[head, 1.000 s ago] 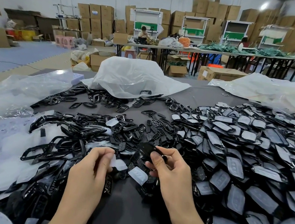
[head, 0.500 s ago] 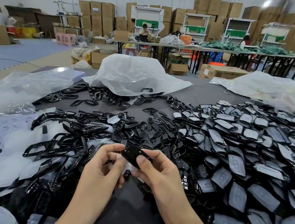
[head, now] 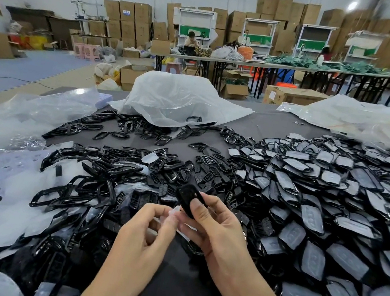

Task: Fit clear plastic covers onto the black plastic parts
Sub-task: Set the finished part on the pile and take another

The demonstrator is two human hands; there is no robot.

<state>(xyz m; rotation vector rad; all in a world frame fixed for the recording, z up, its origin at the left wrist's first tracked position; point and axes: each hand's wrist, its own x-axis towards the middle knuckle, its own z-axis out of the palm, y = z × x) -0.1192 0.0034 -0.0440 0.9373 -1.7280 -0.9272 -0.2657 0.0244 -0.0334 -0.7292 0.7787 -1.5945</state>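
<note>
Grey worktop (head: 265, 126) mostly buried: heap of covered parts (head: 331, 224) on the right, loose black frames (head: 94, 182) on the left, white plastic bag (head: 179, 98) at the back. Right hand (head: 220, 233) grips one black part (head: 186, 197) at centre, above the worktop. Left hand (head: 140, 242) pinches a clear cover (head: 174, 212) just beside the part's near end.

Dark table (head: 265, 129) — heaped black parts (head: 323, 196), loose frames (head: 94, 182), plastic bags (head: 179, 98).
</note>
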